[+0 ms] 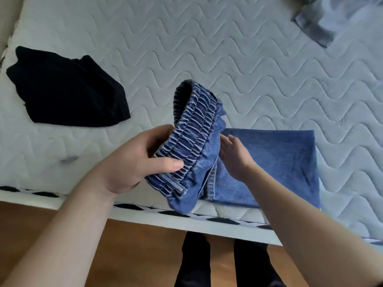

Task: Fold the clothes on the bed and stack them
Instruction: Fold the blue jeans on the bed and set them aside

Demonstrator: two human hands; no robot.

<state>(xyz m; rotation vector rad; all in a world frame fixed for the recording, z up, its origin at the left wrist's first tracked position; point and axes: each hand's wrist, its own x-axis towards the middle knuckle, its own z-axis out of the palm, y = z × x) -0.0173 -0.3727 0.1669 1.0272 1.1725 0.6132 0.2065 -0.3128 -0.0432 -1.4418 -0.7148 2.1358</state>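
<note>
Blue denim trousers (275,162) with a gathered elastic waistband lie partly folded near the front edge of the white quilted mattress (228,59). My left hand (136,160) grips the waistband and lifts it off the bed, thumb on top of the ruched band. My right hand (233,155) lies flat with straight fingers on the folded denim, just right of the raised waistband. A folded black garment (66,90) sits on the mattress at the left.
A pale grey-blue garment (335,17) lies crumpled at the mattress's far right corner. The bed's front edge (145,214) has a black-and-white trim. Below it lie a wooden floor (134,255) and the person's dark-clad legs (223,264).
</note>
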